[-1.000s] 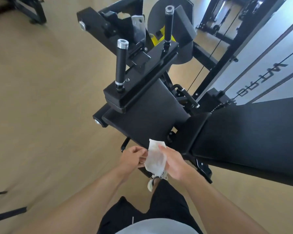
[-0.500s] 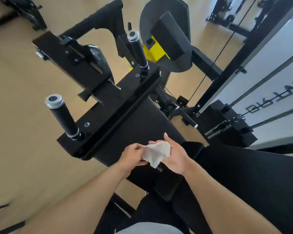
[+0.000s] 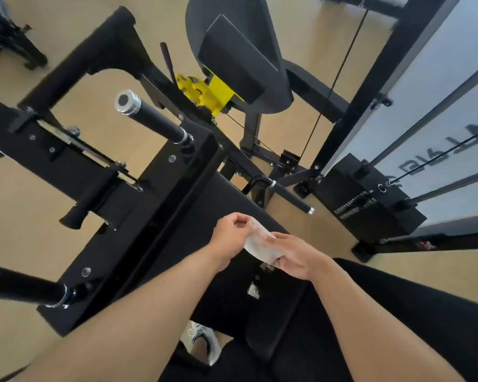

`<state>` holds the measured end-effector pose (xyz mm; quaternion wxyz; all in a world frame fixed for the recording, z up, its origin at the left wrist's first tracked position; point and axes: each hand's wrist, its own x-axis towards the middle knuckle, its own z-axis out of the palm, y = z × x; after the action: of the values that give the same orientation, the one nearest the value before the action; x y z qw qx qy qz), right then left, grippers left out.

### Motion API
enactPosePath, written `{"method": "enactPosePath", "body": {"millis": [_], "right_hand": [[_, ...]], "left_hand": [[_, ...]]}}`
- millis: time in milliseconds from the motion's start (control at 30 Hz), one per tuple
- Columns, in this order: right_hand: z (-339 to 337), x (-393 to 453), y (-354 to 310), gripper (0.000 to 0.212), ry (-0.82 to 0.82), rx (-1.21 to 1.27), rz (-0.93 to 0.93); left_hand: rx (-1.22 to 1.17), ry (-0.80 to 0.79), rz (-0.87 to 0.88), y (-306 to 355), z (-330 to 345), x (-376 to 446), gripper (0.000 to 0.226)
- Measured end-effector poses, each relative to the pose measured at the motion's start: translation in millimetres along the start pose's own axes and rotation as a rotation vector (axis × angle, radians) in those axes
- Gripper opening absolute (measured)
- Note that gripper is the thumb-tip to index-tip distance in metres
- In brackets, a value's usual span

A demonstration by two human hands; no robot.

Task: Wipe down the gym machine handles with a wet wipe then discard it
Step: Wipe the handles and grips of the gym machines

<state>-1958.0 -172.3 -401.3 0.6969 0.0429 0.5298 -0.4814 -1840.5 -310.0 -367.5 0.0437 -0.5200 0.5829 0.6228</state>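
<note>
A white wet wipe [image 3: 261, 248] is stretched between both hands above the machine's black pad. My left hand [image 3: 232, 235] pinches its upper left end with curled fingers. My right hand [image 3: 293, 256] grips its lower right end. Two black handles with chrome end caps stick out of the black crossbar: the far handle [image 3: 152, 118] up and left of my hands, the near handle [image 3: 20, 288] at the left edge, partly cut off. Neither hand touches a handle. A lower side handle [image 3: 290, 197] points right, beyond my hands.
The machine's black frame [image 3: 75, 164] spreads to the left, with a yellow part [image 3: 207, 92] and a round black pad [image 3: 238, 53] behind. A weight stack [image 3: 370, 205] with cables and a white panel stands right. My shoe [image 3: 204, 343] shows below. Tan floor lies around.
I have come closer to the machine, so both handles look larger and nearer. The wipe, held upright before, now lies slanted and pulled out between my two hands.
</note>
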Motion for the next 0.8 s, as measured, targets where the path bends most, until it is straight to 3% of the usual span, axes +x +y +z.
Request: {"method": "enactPosePath", "body": {"millis": [100,300,433,533,633,700,800], "right_hand": [[-15.2,4.3,-4.9,0.049,-0.04,0.093,0.048],[-31.8,34.6,-21.9,0.04,0.187,0.331,-0.086],[-46.8,55.7,-39.8,0.028,0.247,0.402,-0.135],[-65.0,80.9,-54.1,0.019,0.476,0.426,-0.131],[-94.7,113.7,-64.8,0.031,0.767,0.36,-0.136],[-112.9,133.1,-73.3,0.033,0.877,0.233,-0.176],[-125.0,153.5,-89.4,0.018,0.977,0.014,-0.239]], "left_hand": [[0.033,0.029,0.019,9.8,12.7,17.4,0.013],[0.055,0.004,0.034,24.9,27.9,55.1,0.013],[0.145,-0.072,0.008,32.6,34.3,82.7,0.017],[0.392,-0.138,0.043,34.6,39.5,102.0,0.038],[0.698,-0.201,0.108,30.2,42.3,122.0,0.066],[0.824,-0.235,0.153,24.8,44.8,138.0,0.076],[0.967,-0.255,0.218,19.1,50.1,163.7,0.085]]}}
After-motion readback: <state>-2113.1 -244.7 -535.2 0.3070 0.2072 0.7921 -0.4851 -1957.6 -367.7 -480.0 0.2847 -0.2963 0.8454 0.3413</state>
